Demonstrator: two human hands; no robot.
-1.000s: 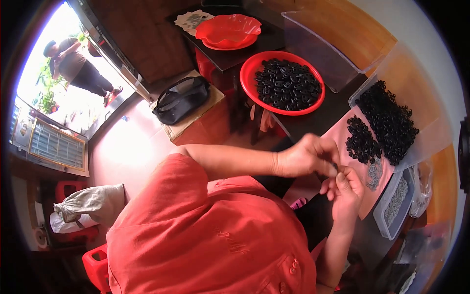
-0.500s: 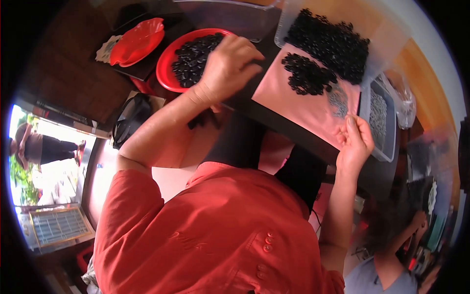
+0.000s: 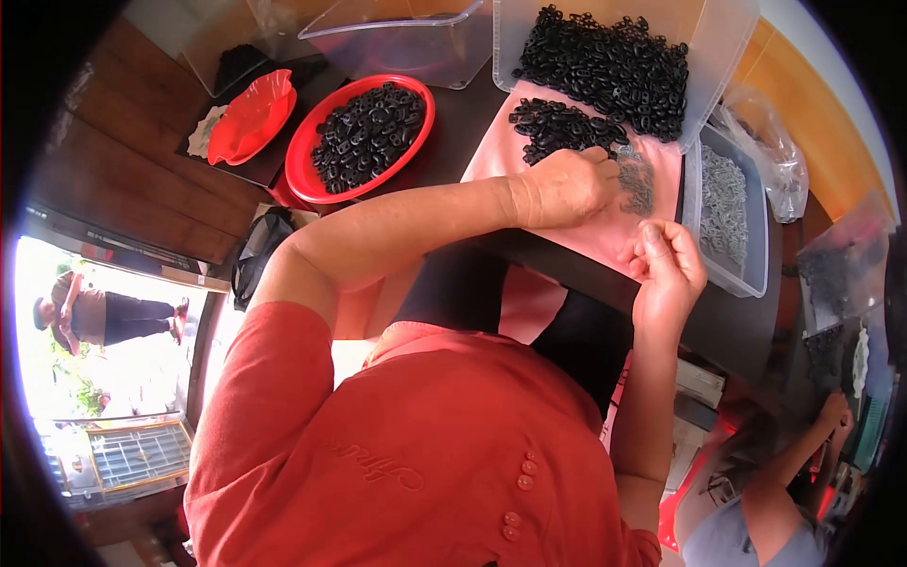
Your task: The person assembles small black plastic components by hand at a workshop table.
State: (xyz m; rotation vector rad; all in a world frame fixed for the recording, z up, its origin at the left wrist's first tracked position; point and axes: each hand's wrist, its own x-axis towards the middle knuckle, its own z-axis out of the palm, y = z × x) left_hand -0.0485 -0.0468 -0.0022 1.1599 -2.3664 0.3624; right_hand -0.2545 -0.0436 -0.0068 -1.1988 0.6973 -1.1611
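My left hand (image 3: 570,187) is over the pink cloth (image 3: 487,159), its fingers curled down at the edge of a loose heap of black oval pieces with holes (image 3: 557,128). Touching or close to its fingertips is a small spread of thin grey metal pieces (image 3: 636,180). Whatever those fingers hold is hidden under the hand. Near the cloth's front right edge, my right hand (image 3: 671,269) is raised with thumb and fingers pressed together. Anything in that pinch is too small to make out.
A clear bin (image 3: 709,71) of black pieces stands behind the cloth. Right of it is a clear tray (image 3: 756,255) of grey metal pieces, beside a plastic bag (image 3: 786,184). A red bowl (image 3: 295,165) holds more black pieces; a red dish (image 3: 250,118) lies left. Another person (image 3: 765,501) sits at lower right.
My left hand has moved right, from beside the red bowl to the heap on the pink cloth. My right hand stays pinched in nearly the same place. The whole view has shifted slightly.
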